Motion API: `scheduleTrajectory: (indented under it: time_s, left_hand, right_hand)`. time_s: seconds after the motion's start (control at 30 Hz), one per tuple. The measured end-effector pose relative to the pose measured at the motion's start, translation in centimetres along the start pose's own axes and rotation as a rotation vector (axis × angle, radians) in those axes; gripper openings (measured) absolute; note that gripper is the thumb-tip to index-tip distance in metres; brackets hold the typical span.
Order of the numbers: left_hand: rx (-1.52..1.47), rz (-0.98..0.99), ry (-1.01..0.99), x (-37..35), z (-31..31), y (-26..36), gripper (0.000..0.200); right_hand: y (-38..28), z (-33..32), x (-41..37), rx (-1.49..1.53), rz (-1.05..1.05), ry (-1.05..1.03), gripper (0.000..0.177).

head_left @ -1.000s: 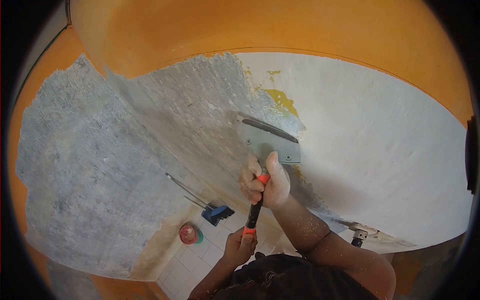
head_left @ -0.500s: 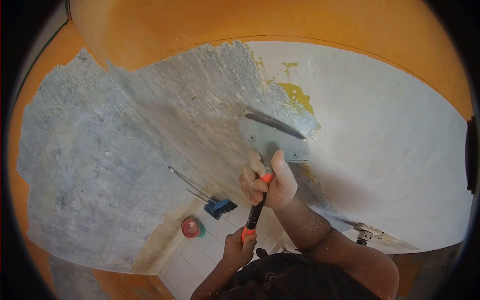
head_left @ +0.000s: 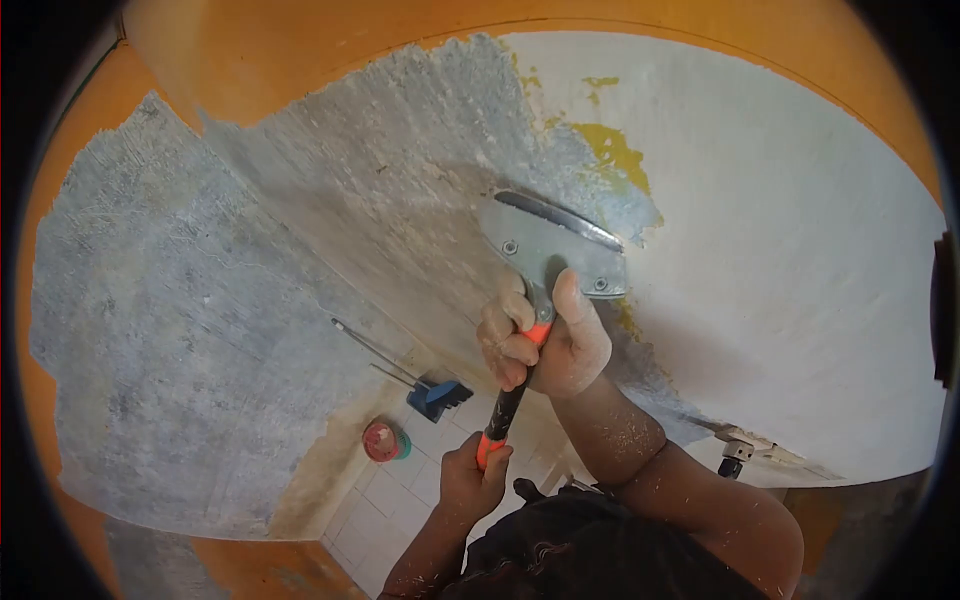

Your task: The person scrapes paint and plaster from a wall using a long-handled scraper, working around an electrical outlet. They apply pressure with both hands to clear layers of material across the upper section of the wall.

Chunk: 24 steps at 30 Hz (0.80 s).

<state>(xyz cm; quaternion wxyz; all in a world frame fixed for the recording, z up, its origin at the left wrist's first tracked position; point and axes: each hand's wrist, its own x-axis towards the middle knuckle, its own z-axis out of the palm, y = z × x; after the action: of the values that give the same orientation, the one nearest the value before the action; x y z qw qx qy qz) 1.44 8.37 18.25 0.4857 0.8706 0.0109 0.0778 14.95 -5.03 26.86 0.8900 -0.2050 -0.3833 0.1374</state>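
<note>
I hold a wall scraper (head_left: pixel 560 255) with a grey-green bolted head, a metal blade and a black and orange handle. My right hand (head_left: pixel 570 350), dusted pale, is closed around the upper handle just below the head, its thumb lying along the neck. Lower down, my left hand (head_left: pixel 473 480) wraps the orange end of the handle. The blade is at the grey scraped wall (head_left: pixel 400 160), near the ragged edge of the white coating (head_left: pixel 770 220); whether it touches is hard to tell. A yellow paint patch (head_left: pixel 615 155) lies just above the blade.
On the tiled floor (head_left: pixel 425 460) below stand a blue dustpan (head_left: pixel 435 398) with a long handle and a red and green bucket (head_left: pixel 382 441). Orange paint (head_left: pixel 330 40) borders the wall above. A metal and black fitting (head_left: pixel 735 458) sits at lower right.
The view has tilted, so the wall and floor items sit higher in the picture. Against the wall, the scraper has shifted only slightly, and its blade now catches light. Both hands keep their grip.
</note>
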Motion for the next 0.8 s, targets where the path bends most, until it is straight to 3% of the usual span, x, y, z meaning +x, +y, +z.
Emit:
scheduleTrajectory:
  time_s: [0.2, 0.4, 0.8]
  left_hand:
    - [-0.011, 0.049, 0.009, 0.2, 0.1, -1.0, 0.024]
    - [0.001, 0.020, -0.014, -0.1, 0.4, -1.3, 0.024]
    - [-0.070, 0.032, -0.088, 0.6, 0.9, -0.8, 0.024]
  right_hand:
    - [0.8, -0.3, -0.4, 0.054, -0.028, 0.011, 0.053]
    - [1.2, -0.6, -1.1, 0.024, 0.072, 0.146, 0.057]
    - [-0.7, 0.5, -1.2, -0.153, 0.042, 0.275, 0.055]
